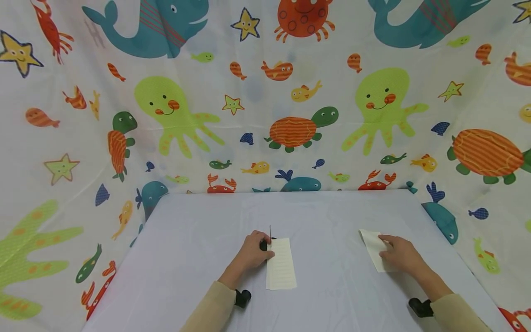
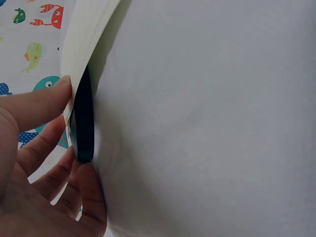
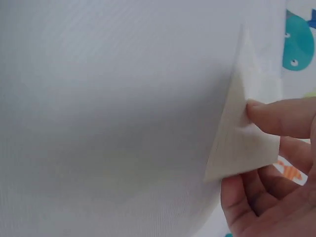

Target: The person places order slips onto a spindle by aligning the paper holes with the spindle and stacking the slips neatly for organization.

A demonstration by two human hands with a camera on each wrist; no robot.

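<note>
- The left hand rests on the table near the middle, with its fingers curled round a black tool at the far left corner of a lined paper strip.
- In the left wrist view the fingers pinch the black tool together with the edge of the paper strip; the thumb lies on the paper side and the other fingers on the other side of the tool.
- A thin dark point rises from the tool toward the far side. I cannot tell exactly which kind of tool it is.
- The lined paper strip lies flat on the table, its long side running from near to far, just to the right of the left hand.
- The right hand is on the right part of the table, well apart from the left hand. It holds a second paper piece.
- In the right wrist view the fingers grasp this paper piece at its edge, and one corner is lifted a little from the table.
- The table has a plain pale cloth. Behind and at both sides hangs a curtain printed with sea animals.
</note>
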